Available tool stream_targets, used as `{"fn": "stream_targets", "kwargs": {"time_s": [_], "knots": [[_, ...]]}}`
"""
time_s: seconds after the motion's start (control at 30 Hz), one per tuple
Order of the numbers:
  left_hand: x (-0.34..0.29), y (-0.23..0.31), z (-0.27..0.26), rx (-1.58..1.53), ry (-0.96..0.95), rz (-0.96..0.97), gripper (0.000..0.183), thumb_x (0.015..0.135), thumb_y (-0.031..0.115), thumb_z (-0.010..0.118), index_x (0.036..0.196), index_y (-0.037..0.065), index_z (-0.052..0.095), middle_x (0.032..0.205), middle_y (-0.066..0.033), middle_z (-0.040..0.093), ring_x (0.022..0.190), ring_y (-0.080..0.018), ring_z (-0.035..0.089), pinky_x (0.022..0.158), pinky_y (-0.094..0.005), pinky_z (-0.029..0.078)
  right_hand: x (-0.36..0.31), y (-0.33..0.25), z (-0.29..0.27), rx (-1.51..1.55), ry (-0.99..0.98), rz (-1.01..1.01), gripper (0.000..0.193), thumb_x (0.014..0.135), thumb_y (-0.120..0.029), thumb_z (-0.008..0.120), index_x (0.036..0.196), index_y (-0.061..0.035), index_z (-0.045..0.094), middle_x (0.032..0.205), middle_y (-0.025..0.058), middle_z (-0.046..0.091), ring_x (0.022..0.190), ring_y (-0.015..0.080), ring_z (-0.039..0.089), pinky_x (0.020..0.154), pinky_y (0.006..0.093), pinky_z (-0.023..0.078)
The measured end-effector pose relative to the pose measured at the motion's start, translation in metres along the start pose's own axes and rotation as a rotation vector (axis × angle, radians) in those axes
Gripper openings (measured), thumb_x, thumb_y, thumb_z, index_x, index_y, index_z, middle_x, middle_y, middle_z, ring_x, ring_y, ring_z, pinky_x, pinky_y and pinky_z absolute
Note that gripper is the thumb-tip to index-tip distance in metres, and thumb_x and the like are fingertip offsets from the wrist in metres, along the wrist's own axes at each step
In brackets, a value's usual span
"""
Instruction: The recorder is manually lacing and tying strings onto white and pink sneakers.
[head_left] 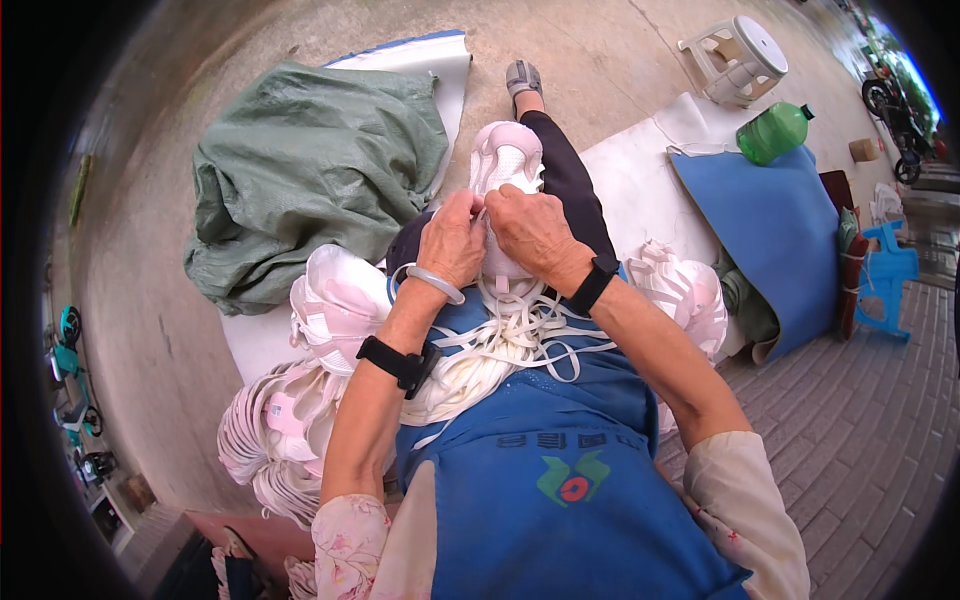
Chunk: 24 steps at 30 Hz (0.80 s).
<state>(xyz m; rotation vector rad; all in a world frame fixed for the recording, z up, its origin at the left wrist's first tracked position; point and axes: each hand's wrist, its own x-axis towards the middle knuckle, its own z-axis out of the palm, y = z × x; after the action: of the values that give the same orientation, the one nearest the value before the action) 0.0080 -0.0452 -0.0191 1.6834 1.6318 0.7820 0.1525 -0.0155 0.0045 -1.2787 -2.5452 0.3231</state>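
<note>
shoe [507, 155] partly hidden by hands [530, 230] | apron [520, 555] cut off below | scooter [68, 364] blurred

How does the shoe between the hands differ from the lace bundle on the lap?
The shoe is pink and white; the lace bundle is creamy white.
The shoe is one shaped piece, while the lace bundle is a loose tangle of many strands.
The shoe lies between the left hand and right hand; the lace bundle lies nearer the body.
Both are pale.

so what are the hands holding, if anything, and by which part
A pink-and-white shoe, around its middle: the left hand and right hand pinch there, their exact grip hidden.
</note>
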Motion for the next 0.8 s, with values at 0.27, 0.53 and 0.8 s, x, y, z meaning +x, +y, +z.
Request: {"fn": "stream_targets", "kwargs": {"time_s": [0.27, 0.53, 0.8], "knots": [[0.036, -0.01, -0.021, -0.205, 0.121, -0.041, 0.033, 0.084, 0.019, 0.063, 0.111, 0.001, 0.056, 0.103, -0.0115, 0.063, 0.099, -0.0189, 0.059, 0.087, -0.0301, 0.047, -0.03, 0.02, -0.095, 0.689, -0.074, 0.068, 0.02, 0.088, -0.016, 0.059, 0.08, 0.0021, 0.056, 0.066, 0.0149, 0.052, 0.059, 0.0292, 0.054, 0.056, 0.0373, 0.043], [0.096, -0.033, -0.006, -0.5, -0.417, -0.284, 0.051, 0.085, 0.028, 0.068, 0.121, -0.002, 0.05, 0.115, -0.0126, 0.057, 0.1, -0.0182, 0.057, 0.085, -0.0303, 0.048, 0.017, -0.009, -0.038, 1.385, 0.161, 0.206, 0.028, 0.095, -0.02, 0.051, 0.077, 0.0011, 0.056, 0.06, 0.0041, 0.05, 0.055, 0.0124, 0.047, 0.051, 0.0283, 0.041], [0.095, -0.02, -0.005, -0.446, -0.28, -0.33, 0.068, 0.071, 0.039, 0.08, 0.116, -0.004, 0.052, 0.106, -0.0141, 0.059, 0.096, -0.0186, 0.057, 0.08, -0.0295, 0.048, -0.043, 0.027, -0.13, 1.535, -0.348, 0.525, 0.03, 0.095, -0.02, 0.051, 0.068, -0.0065, 0.05, 0.054, -0.0053, 0.039, 0.043, 0.0031, 0.032, 0.038, 0.0212, 0.025]]}}
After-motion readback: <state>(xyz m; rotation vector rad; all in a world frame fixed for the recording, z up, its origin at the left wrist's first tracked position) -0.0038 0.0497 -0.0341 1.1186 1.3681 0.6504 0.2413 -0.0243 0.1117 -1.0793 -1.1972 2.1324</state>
